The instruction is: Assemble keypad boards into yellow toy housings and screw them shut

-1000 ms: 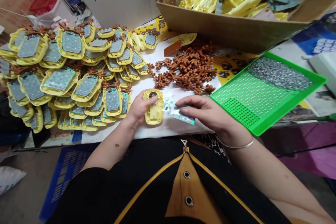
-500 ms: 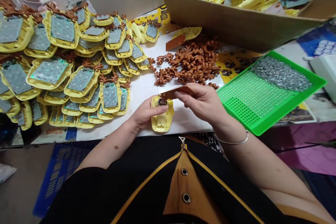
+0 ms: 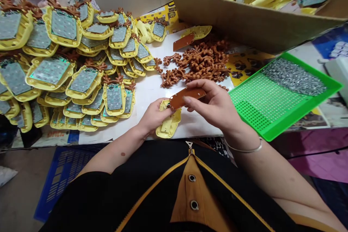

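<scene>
My left hand grips a yellow plastic toy shell at the near edge of the white table, its fingers curled over the shell's top. My right hand pinches a brown circuit board by its right end and holds it tilted, brown side up, over the shell's upper part. The board's left end meets the shell near my left fingertips. A pile of brown antler-shaped pieces lies just beyond my hands.
Stacks of yellow shells with grey boards cover the left. A cardboard box of yellow parts stands at the back right. A green perforated tray with small screws sits on the right. Another brown board lies behind the antlers.
My right hand lifted the circuit board off the table and flipped it from its pale green face to its brown side, then brought it over the shell. My left hand kept hold of the shell.
</scene>
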{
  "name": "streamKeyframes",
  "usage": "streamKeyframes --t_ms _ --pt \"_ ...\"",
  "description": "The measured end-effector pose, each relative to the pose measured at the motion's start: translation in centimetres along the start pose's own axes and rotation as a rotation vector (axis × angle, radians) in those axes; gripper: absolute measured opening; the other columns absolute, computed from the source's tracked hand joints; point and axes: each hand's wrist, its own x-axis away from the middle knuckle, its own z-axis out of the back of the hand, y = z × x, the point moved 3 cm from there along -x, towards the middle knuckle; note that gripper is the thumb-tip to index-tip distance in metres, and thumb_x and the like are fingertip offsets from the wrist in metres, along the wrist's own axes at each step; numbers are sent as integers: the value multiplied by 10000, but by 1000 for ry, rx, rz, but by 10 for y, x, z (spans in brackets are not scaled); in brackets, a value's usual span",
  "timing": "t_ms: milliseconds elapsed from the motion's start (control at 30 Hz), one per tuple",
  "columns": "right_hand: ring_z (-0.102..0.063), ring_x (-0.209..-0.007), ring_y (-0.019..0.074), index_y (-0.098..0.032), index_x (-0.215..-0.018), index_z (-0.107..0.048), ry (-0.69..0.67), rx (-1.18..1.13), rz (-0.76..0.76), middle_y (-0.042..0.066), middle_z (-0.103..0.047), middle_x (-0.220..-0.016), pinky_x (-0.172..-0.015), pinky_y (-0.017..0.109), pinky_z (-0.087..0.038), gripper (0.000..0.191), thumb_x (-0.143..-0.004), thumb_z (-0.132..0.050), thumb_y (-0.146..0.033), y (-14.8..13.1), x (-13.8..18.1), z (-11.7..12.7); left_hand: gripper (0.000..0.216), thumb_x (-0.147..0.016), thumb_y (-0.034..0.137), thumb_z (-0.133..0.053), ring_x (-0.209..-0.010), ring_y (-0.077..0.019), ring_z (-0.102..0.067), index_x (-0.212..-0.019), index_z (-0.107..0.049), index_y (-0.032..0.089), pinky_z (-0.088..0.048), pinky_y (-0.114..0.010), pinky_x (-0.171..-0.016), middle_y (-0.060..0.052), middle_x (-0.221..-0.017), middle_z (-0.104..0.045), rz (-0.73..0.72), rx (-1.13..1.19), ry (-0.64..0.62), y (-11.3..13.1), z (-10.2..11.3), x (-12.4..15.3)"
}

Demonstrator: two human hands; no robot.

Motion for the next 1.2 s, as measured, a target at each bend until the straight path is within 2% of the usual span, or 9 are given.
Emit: streamKeyframes --t_ms 133,200,333,433,533,600,733,900,1200 --pt "-710 -828 182 -224 -1032 -644 -115 141 165 46 -726 -987 -736 325 -582 254 -812 -726 -321 -10 8 17 452 -580 307 -870 -679 -132 -628 -945 -653 151 -501 -245 -625 -3 -800 -686 22 7 18 1 1 -1" --pt "-672 -756 170 -246 -965 -701 -76 327 257 39 -716 -872 -681 322 -534 127 -862 -678 -317 -15 12 26 443 -585 293 -865 -678 -134 -626 -949 -656 154 -502 -251 -627 -2 -798 -683 21 -13 21 1 1 -1" --pt "-557 -698 197 -274 -828 -747 50 546 335 58 -600 -734 -587 349 -420 163 -845 -709 -432 -24 14 33 424 -607 308 -864 -679 -137 -624 -948 -659 162 -506 -264 -651 -5 -800 -685 2 -21 20 1 1 -1" --pt "-538 -702 192 -257 -824 -710 107 458 228 49 -595 -757 -620 355 -436 154 -831 -722 -410 -19 10 28 428 -629 313 -847 -679 -157 -642 -984 -652 176 -521 -289 -658 -5 -806 -695 22 -8 -1 -1 0 0" --pt "-539 -656 159 -250 -1092 -659 164 256 56 24 -630 -809 -601 328 -461 276 -835 -706 -337 -7 7 19 430 -651 325 -827 -683 -167 -652 -1013 -646 180 -522 -291 -644 -3 -811 -699 32 -7 -22 -3 0 1" --pt "-551 -626 146 -243 -1147 -634 186 128 -29 21 -644 -834 -571 317 -478 338 -825 -701 -317 1 5 12 434 -657 328 -819 -696 -166 -649 -1026 -649 175 -516 -284 -642 -6 -826 -704 27 -15 -27 -4 1 0" --pt "-549 -527 126 -215 -933 -630 198 -77 -230 -4 -604 -729 -477 299 -491 195 -786 -705 -320 12 1 5 441 -684 315 -797 -782 -171 -645 -1078 -664 166 -508 -283 -707 -25 -912 -724 -1 -38 -41 -2 4 -2" --pt "-518 -510 81 -215 -798 -548 162 -234 -324 -40 -584 -692 -451 236 -466 313 -651 -804 -316 18 -1 3 429 -727 311 -773 -874 -186 -647 -1119 -672 169 -502 -301 -799 -39 -1014 -729 -31 -45 -84 -2 7 -5" --pt "-578 -505 100 -201 -863 -582 77 -537 -526 -41 -653 -656 -464 233 -464 499 -515 -902 -363 25 2 -10 422 -689 267 -770 -881 -208 -666 -1092 -691 167 -510 -316 -795 -39 -958 -736 -1 26 -73 -2 9 -9"
